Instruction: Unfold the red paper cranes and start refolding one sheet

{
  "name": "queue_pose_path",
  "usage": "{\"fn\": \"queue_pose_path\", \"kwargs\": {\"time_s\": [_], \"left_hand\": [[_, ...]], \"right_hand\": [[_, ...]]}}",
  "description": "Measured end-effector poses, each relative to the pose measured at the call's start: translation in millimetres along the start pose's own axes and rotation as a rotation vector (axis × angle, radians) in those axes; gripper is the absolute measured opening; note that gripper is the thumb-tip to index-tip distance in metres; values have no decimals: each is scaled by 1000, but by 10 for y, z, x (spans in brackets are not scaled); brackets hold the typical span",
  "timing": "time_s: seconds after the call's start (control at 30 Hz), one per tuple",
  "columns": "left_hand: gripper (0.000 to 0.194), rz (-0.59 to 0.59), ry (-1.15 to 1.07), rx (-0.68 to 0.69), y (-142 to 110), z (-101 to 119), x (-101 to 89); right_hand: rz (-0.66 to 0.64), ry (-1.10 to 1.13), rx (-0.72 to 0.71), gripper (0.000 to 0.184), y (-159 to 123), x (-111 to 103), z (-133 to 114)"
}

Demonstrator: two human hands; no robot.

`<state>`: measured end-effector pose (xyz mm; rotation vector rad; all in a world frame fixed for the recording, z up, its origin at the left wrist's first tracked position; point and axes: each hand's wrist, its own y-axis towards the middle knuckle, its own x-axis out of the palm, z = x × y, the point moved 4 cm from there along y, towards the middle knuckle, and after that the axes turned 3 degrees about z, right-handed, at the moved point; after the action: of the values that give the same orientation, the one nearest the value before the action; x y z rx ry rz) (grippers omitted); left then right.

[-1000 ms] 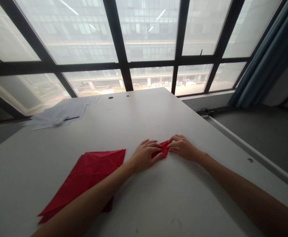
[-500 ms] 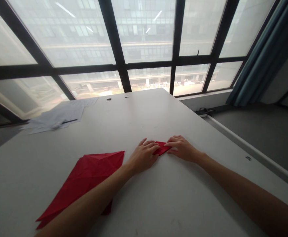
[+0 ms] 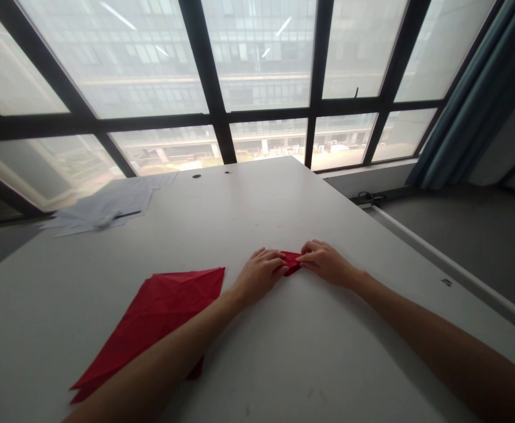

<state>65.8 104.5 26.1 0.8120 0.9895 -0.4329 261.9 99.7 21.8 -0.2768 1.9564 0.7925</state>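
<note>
A small piece of folded red paper (image 3: 291, 261) lies on the white table between my two hands. My left hand (image 3: 264, 271) rests on its left part, with fingers closed over the edge. At the right end, my right hand (image 3: 323, 261) pinches the paper between thumb and fingers. Both hands cover the paper's ends, so only its middle shows. A larger folded red sheet (image 3: 151, 314) with creases lies to the left, partly hidden under my left forearm.
The white table (image 3: 257, 205) reaches toward the windows. Loose white papers (image 3: 107, 202) with a dark pen (image 3: 127, 215) on them lie at the far left. A blue curtain (image 3: 455, 129) hangs at the right, beyond the table's edge.
The fingers of my right hand have drawn in tighter on the small paper's right end, and less of the paper shows. My left hand has shifted slightly right.
</note>
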Motion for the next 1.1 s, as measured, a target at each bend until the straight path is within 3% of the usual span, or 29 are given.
{"fn": "queue_pose_path", "kwargs": {"time_s": [0.27, 0.57, 0.77, 0.93, 1.1], "left_hand": [[19, 21, 46, -31, 67, -17, 8], [37, -66, 122, 96, 5, 42, -6], [32, -109, 197, 128, -10, 123, -34], [44, -148, 108, 170, -1, 101, 31], [47, -177, -20, 183, -7, 112, 27]], "right_hand": [[107, 56, 122, 10, 31, 59, 45], [133, 2, 173, 7, 34, 88, 58], [138, -48, 216, 3, 32, 65, 67], [126, -16, 211, 7, 43, 72, 95], [37, -175, 148, 16, 6, -10, 24]]}}
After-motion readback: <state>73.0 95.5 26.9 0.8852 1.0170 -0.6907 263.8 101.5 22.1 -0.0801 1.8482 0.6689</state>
